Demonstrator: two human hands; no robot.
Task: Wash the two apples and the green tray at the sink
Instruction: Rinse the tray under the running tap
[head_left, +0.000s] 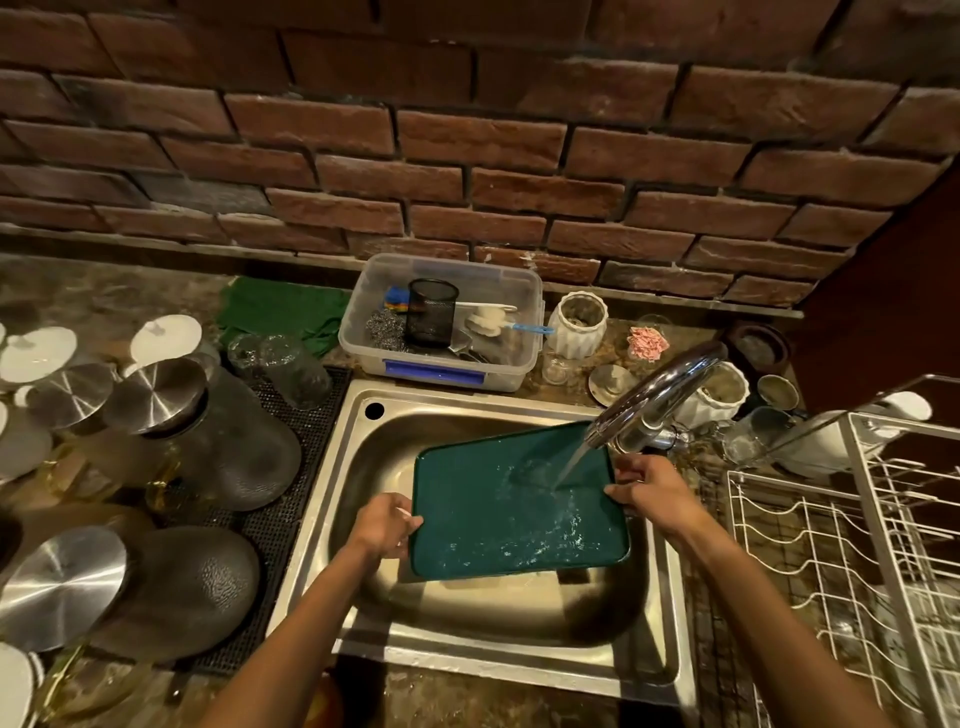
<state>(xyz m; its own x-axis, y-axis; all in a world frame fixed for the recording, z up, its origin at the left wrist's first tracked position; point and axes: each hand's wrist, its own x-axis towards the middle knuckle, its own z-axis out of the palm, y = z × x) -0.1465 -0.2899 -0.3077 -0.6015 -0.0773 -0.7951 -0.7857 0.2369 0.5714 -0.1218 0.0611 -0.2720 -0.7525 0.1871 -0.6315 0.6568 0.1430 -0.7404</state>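
Note:
The green tray (498, 514) hangs flat over the steel sink (358, 467), held at both short sides. My left hand (384, 525) grips its left edge and my right hand (649, 486) grips its right edge. Water runs from the chrome tap (654, 397) onto the tray's right half and splashes across it. A reddish round shape (322, 699) shows at the bottom edge beside my left forearm; I cannot tell if it is an apple. No other apple is visible.
A clear plastic tub (441, 358) with scrubbers and a black mesh cup stands behind the sink. Dark jars with steel lids (156, 395) crowd the left counter on a black mat. A white wire dish rack (852, 551) stands to the right, white ribbed pots (576, 325) behind the tap.

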